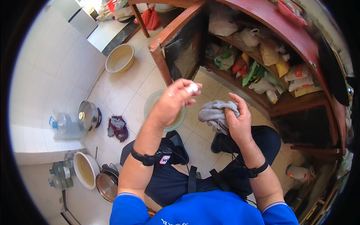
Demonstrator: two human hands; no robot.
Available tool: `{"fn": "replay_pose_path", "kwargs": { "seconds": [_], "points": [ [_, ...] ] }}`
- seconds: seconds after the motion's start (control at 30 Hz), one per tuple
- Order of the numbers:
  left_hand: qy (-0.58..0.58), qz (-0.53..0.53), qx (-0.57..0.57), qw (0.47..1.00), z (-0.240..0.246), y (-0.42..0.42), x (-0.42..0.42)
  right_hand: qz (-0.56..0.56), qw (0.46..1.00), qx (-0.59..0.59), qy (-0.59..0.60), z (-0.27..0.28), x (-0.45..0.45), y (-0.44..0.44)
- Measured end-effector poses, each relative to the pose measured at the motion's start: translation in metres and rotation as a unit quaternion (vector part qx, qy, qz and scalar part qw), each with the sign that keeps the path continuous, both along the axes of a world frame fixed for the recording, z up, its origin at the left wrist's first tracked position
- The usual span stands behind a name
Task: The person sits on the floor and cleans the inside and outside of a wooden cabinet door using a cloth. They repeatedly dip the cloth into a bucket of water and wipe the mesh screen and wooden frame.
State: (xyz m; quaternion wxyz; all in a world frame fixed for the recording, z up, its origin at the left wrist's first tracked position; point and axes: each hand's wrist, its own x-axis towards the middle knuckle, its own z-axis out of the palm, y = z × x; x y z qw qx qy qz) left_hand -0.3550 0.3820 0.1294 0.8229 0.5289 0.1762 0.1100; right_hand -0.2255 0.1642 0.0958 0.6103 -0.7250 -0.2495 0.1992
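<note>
My right hand (239, 121) grips a crumpled grey cloth (215, 112), which hangs to its left between thumb and fingers. Over a pale green basin (150, 108) on the floor is my left hand (178, 97), its fingers loosely bent and slightly blurred. Something small and white (193, 88) shows at that thumb's tip; whether it is a wrap or a held object cannot be told. Much of the basin is hidden behind my left hand and forearm. Beyond both hands, a worn wooden cabinet (281, 108) stands with its door (160, 56) swung out, showing packets and bags on its shelves.
On the tiled floor to the left lie a dark red and grey rag (118, 130), a lidded pan (88, 116) and a cream basin (129, 57). Lower left are a white basin (95, 166) of murky liquid, another lidded pot (105, 184) and plastic jugs (60, 171).
</note>
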Motion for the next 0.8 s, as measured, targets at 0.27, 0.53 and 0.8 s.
{"fn": "replay_pose_path", "kwargs": {
  "seconds": [0.27,0.53,0.8],
  "points": [
    [0.042,-0.176,-0.076,0.981,-0.033,-0.062,0.035,0.048,0.996,0.065,0.024,0.015,0.002,-0.013],
    [0.012,-0.168,-0.162,0.972,-0.058,-0.090,0.051,0.032,0.963,-0.115,-0.242,0.047,0.017,-0.059],
    [0.016,-0.273,-0.057,0.960,-0.085,-0.096,0.096,0.002,0.969,-0.096,-0.226,0.026,0.039,-0.063]
  ]
}}
